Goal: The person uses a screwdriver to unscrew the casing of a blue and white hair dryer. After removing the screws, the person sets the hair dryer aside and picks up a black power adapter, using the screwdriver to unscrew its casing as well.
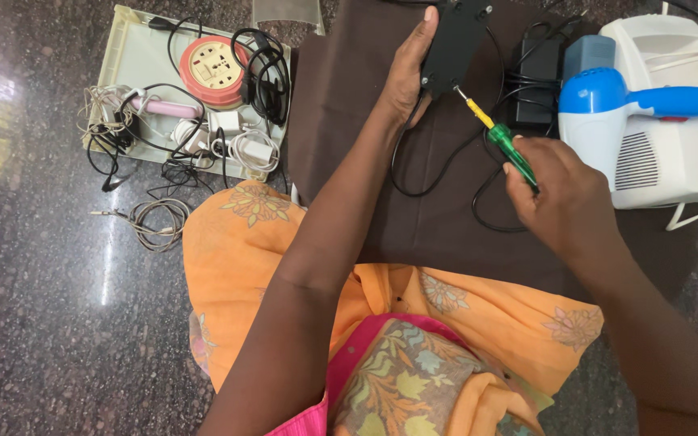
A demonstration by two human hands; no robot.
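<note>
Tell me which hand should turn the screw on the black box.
Right. The right hand grips the green screwdriver, its tip at the black box; the left hand is busy steadying that box.

Head-worn view, steeply downward, close over lap.

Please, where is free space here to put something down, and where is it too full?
Free: the dark floor left of the orange garment, below the cable coil; the brown cloth between tray and left hand. Crowded: the tray, and around the right hand, screwdriver, hair dryer.
</note>
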